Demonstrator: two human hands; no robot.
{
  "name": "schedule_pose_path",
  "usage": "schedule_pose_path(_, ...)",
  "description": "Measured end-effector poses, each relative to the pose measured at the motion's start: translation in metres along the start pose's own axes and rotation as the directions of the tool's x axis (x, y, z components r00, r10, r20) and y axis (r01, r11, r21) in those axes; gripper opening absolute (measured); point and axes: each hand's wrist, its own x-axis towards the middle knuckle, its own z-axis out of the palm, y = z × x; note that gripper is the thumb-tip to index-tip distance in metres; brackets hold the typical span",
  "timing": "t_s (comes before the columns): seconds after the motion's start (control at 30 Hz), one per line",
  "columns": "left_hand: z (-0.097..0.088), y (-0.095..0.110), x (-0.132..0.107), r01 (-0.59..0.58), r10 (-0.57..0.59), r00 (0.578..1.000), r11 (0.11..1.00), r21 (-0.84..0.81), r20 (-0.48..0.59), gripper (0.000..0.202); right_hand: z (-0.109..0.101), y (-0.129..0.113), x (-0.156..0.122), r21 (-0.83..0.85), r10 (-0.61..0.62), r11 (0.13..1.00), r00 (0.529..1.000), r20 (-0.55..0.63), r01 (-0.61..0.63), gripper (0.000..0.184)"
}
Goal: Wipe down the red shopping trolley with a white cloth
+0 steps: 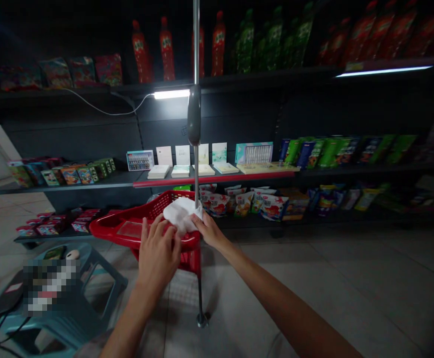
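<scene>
A white cloth (181, 213) lies bunched on the rim of a red shopping basket (127, 226), against a thin metal pole (196, 149). My left hand (157, 253) rests on the basket's near rim, fingers spread, fingertips touching the cloth's edge. My right hand (209, 229) grips the cloth from the right side, fingers closed on it beside the pole. The basket stands raised on a stand with a round foot (202, 320) on the tiled floor.
Dark shelves (217, 176) ahead hold notebooks, snack bags, boxes and drink bottles. A teal plastic stool (90, 288) stands at the lower left with small items on it. Shelf lights (171, 93) glow above. Tiled floor stretches to the right.
</scene>
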Motion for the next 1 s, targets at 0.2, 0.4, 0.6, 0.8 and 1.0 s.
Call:
schedule_pose_path(0.2,0.004,0.022,-0.003,0.049,-0.048,0.997,0.999,-0.011,0.059,0.02,0.008,-0.012,-0.004,0.025,0.051,0.998,0.993,0.107,-0.054,0.071)
schedule_pose_path(0.4,0.017,-0.008,-0.01,0.052,-0.046,0.995,0.997,0.063,-0.094,0.03,0.012,-0.013,-0.003,0.006,-0.039,0.999,0.97,0.242,0.039,0.068)
schedule_pose_path(0.6,0.012,-0.055,-0.023,-0.02,0.011,0.981,0.999,-0.042,-0.192,0.036,0.037,-0.017,0.002,-0.033,-0.186,0.979,0.953,0.238,0.199,0.047)
schedule_pose_path(0.8,-0.001,-0.107,-0.035,0.035,-0.072,0.975,0.984,-0.174,-0.21,0.036,0.077,-0.01,0.007,-0.185,-0.229,0.942,0.937,0.262,0.281,0.028)
schedule_pose_path(1.0,-0.007,-0.143,-0.042,0.203,-0.244,0.945,0.96,-0.193,-0.219,0.039,0.085,0.031,0.009,-0.34,-0.151,0.912,0.959,0.239,0.229,0.04)
